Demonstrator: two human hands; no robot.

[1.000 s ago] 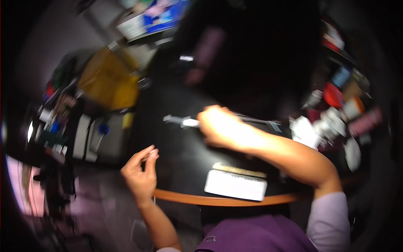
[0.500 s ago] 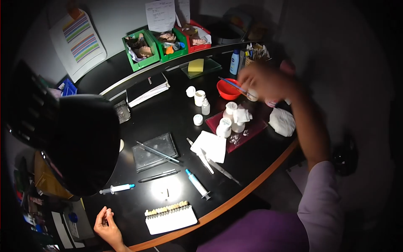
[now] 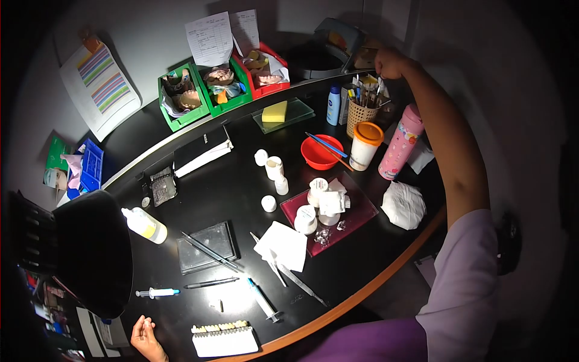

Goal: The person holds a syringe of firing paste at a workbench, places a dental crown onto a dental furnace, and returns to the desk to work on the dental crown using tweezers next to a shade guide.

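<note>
My right hand (image 3: 393,64) is closed at the tops of the tools in a wicker holder (image 3: 360,119), at the back right. A pale thin handle shows at its fingertips, but what it grips is too small to make out. Brushes and other thin tools stand in the holder. My left hand (image 3: 146,341) rests at the front left edge, fingers curled together with nothing visible in them. Nearest it are a tooth shade guide (image 3: 224,342) and a small blue-tipped syringe (image 3: 158,293). Two thin brushes (image 3: 330,146) lie across a red bowl (image 3: 313,160).
A lidded cup (image 3: 365,148) and pink bottle (image 3: 400,145) stand below my right arm. White jars (image 3: 306,221) sit on a dark red slab (image 3: 362,216). A black lamp (image 3: 90,253) blocks the left side. Bins with dental models (image 3: 220,76) line the back shelf.
My right hand has moved from above the red bowl up and back to the wicker holder. My left hand stays at the front edge. The view has shifted slightly.
</note>
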